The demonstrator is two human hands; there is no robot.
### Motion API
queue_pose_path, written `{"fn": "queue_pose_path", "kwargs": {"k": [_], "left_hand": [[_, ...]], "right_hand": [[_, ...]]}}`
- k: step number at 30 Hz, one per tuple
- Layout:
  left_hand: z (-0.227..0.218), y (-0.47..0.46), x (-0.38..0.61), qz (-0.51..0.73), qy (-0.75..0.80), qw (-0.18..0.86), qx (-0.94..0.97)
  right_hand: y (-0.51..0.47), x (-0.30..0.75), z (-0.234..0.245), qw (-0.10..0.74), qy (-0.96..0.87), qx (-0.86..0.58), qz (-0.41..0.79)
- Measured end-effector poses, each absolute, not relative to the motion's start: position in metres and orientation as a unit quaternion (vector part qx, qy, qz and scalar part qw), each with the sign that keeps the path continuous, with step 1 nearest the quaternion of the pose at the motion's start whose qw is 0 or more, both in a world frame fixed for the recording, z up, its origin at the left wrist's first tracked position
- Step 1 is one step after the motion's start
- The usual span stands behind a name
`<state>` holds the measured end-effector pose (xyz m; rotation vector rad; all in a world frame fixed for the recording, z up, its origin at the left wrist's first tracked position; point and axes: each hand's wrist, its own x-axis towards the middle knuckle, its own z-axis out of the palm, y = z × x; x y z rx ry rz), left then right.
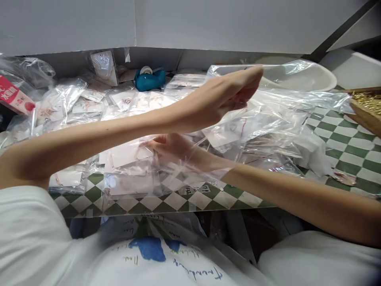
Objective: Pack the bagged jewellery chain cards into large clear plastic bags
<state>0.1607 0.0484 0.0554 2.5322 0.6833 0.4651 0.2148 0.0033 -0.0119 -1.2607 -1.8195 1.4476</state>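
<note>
My arms are crossed over the table. My left hand reaches to the right and is raised, its fingers pinched on the edge of a clear plastic bag that hangs below it. My right hand lies lower, to the left under my left forearm, seen through clear plastic film. Its fingers are closed on a white card that rests on a pile of bagged cards.
Many clear bags with white cards cover the green-and-white checked tablecloth. A teal tape dispenser stands at the back by the grey wall. A white basin and a wooden tray of gold pieces are at the right. A red-and-white packet lies far left.
</note>
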Motion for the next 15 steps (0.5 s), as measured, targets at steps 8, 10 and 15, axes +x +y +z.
{"fn": "queue_pose_path", "kwargs": {"k": [8, 10, 15], "left_hand": [[0.059, 0.019, 0.044, 0.086, 0.597, 0.145, 0.785], [0.049, 0.008, 0.004, -0.064, 0.672, 0.138, 0.725], [0.021, -0.022, -0.048, -0.091, 0.686, 0.338, 0.639]], "right_hand": [[0.014, 0.240, -0.030, 0.172, -0.562, -0.425, 0.688], [0.016, 0.244, -0.035, 0.145, -0.562, -0.398, 0.711], [0.013, 0.235, -0.049, 0.138, -0.623, -0.334, 0.694]]}}
